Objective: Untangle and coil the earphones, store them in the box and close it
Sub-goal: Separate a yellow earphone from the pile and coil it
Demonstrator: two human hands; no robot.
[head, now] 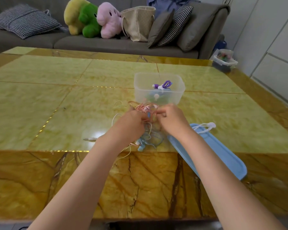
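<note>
Head view: both hands, left (131,122) and right (170,119), have fingers pinching the tangled earphones (145,113) above the table (56,97), just before the open box (159,87). Pulling hard could tighten knots; hanging loops may snag.

Along the top of the frame runs a grey sofa (93,42), a checked cushion (26,20) at its upper left. Yellow (73,15), green (90,22) and pink (108,20) plush toys sit mid-sofa beside a beige tote bag (138,24). Two more cushions (171,25) lean to the bag's right. At the right edge, a clear lidded container (224,61) stands past the yellow marble table (40,90).
</note>
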